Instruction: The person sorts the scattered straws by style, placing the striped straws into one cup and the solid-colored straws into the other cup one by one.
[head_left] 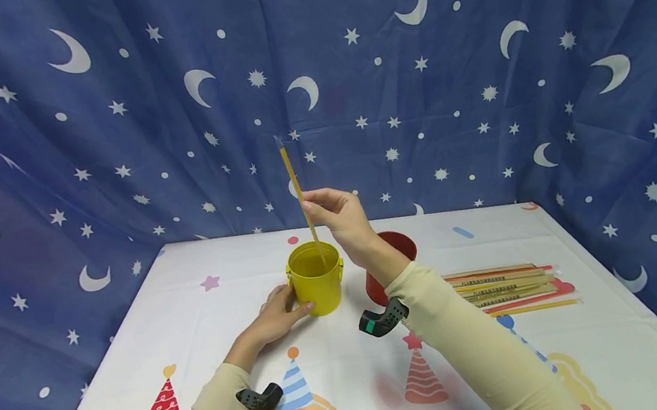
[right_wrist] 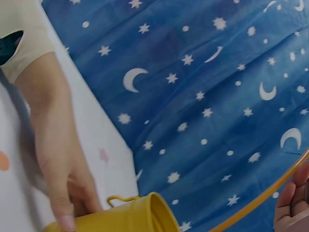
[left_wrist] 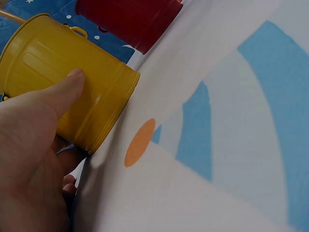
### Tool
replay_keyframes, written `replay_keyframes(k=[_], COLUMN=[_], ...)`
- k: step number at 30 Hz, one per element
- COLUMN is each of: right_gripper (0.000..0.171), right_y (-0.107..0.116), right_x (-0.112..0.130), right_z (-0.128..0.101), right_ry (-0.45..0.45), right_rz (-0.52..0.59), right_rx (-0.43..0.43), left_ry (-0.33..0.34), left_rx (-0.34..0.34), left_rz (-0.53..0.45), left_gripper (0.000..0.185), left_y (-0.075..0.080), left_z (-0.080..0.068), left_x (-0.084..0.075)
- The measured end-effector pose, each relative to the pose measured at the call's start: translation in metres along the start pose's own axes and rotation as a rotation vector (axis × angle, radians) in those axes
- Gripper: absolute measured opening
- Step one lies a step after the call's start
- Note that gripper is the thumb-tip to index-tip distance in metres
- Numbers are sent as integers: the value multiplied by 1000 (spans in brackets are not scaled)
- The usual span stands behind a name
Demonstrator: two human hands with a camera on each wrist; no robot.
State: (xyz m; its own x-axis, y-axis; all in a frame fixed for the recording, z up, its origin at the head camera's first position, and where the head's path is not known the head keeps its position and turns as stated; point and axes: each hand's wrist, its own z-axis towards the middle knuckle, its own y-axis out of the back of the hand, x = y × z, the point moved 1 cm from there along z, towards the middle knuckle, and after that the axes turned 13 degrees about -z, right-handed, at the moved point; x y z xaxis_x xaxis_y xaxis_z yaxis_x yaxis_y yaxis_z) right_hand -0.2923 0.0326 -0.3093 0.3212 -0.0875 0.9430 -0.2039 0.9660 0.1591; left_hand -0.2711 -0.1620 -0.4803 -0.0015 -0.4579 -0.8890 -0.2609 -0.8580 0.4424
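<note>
Straw [head_left: 297, 188] stood tilted with its lower end inside the yellow bucket [head_left: 316, 279] on the counter [head_left: 194, 319]; I saw right hand [head_left: 339, 221] fingers pinching it, left hand [head_left: 274, 316] fingers curled round the bucket.

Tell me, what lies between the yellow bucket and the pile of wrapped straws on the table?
In the head view, the red cup stands between the yellow bucket and the wrapped straws, partly hidden by the right forearm.
</note>
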Motion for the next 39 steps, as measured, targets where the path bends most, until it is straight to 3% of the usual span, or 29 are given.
replay_keyframes(k=[21,29,39], right_gripper=[21,22,24], right_y=[-21,-24,-19], right_x=[-39,-42,-39], right_z=[-1,-1,-4], right_ry=[-162,-184,-141], right_rz=[-225,-287,-311], right_rx=[117,151,204], left_ry=[13,11,19], left_rx=[-8,-2,-2], left_rz=[11,12,21], left_gripper=[88,88,91], left_y=[-2,-1,0], left_z=[-1,-1,-1], left_x=[-1,0,-2])
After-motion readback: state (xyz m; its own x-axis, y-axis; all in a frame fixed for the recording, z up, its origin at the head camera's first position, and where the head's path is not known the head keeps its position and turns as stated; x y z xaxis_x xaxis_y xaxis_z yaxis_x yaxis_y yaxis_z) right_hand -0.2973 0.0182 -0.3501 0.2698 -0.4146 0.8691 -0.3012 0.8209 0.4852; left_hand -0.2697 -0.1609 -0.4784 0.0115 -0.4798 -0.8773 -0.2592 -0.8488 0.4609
